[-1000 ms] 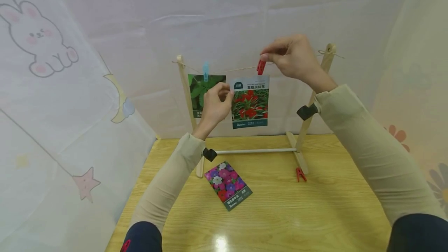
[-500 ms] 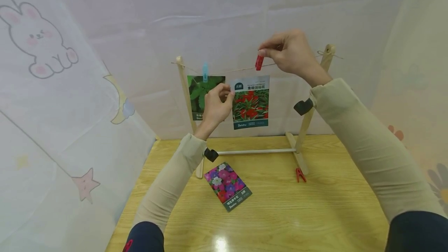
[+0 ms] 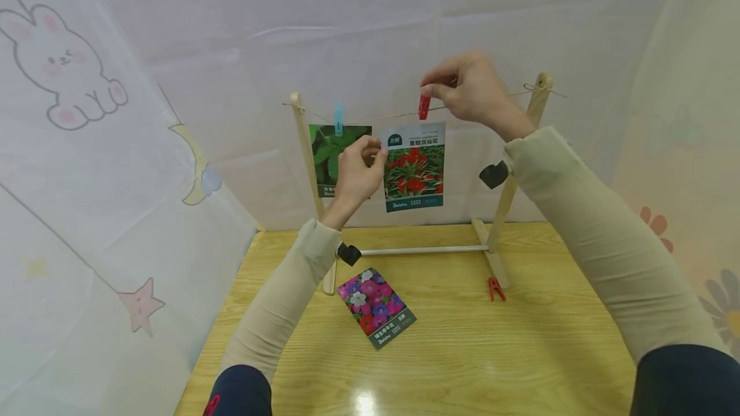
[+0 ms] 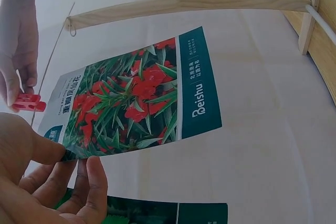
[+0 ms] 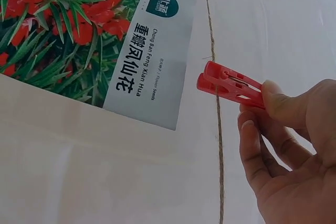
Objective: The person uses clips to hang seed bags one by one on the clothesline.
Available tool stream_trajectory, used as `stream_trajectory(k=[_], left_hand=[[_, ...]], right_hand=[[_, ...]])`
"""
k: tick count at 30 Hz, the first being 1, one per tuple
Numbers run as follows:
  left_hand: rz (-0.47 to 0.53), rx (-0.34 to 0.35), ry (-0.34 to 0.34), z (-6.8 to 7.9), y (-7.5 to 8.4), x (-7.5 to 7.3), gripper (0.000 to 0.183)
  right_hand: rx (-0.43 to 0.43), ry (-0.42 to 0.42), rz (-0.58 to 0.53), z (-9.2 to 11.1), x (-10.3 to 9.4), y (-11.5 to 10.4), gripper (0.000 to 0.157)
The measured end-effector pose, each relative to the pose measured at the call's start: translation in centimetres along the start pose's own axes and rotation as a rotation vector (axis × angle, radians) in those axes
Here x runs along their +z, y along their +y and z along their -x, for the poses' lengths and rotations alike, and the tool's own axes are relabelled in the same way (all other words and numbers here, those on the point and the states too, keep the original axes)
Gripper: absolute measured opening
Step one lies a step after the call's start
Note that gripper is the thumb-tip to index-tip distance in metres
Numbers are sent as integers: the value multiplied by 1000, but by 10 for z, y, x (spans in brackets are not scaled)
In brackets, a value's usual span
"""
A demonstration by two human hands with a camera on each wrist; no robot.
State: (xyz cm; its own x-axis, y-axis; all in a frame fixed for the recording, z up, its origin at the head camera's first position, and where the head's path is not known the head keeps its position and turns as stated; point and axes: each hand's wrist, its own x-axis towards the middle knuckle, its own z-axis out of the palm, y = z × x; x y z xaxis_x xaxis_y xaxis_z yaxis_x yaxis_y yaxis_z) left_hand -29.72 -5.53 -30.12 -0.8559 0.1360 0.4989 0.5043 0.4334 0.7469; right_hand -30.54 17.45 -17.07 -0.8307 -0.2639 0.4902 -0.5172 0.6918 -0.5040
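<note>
My left hand (image 3: 360, 171) pinches the left edge of a seed packet (image 3: 414, 169) with red flowers, held upright just below a twine line (image 5: 220, 156). Above the packet's top edge, my right hand (image 3: 476, 92) pinches a red clothespin (image 5: 231, 85) by its handle ends. In the right wrist view the clothespin's tip overlaps the twine, and the packet's top edge lies apart from it. Behind my left hand a green-leaf packet (image 3: 341, 146) hangs from the line by a light blue clothespin (image 3: 338, 121).
A wooden stand (image 3: 540, 98) with a white crossbar (image 3: 424, 250) carries the twine. On the wooden table (image 3: 462, 352) lie a packet with pink and purple flowers (image 3: 376, 303) and another red clothespin (image 3: 496, 289) by the stand's right foot. A pale printed curtain surrounds the table.
My right hand has moved slightly left along the line with the red clothespin, which first rose and then dipped a little. The left hand and its packet have barely moved.
</note>
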Motion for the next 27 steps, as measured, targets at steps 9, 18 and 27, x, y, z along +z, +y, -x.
stream_trajectory(k=[9, 18, 27], left_hand=[[9, 3, 2, -1, -1, -3, 26], [10, 16, 6, -1, 0, -5, 24], [4, 24, -1, 0, 0, -5, 24]], right_hand=[[33, -73, -3, -5, 6, 1, 27], [18, -121, 29, -5, 10, -1, 29], [14, -140, 42, -3, 12, 2, 29]])
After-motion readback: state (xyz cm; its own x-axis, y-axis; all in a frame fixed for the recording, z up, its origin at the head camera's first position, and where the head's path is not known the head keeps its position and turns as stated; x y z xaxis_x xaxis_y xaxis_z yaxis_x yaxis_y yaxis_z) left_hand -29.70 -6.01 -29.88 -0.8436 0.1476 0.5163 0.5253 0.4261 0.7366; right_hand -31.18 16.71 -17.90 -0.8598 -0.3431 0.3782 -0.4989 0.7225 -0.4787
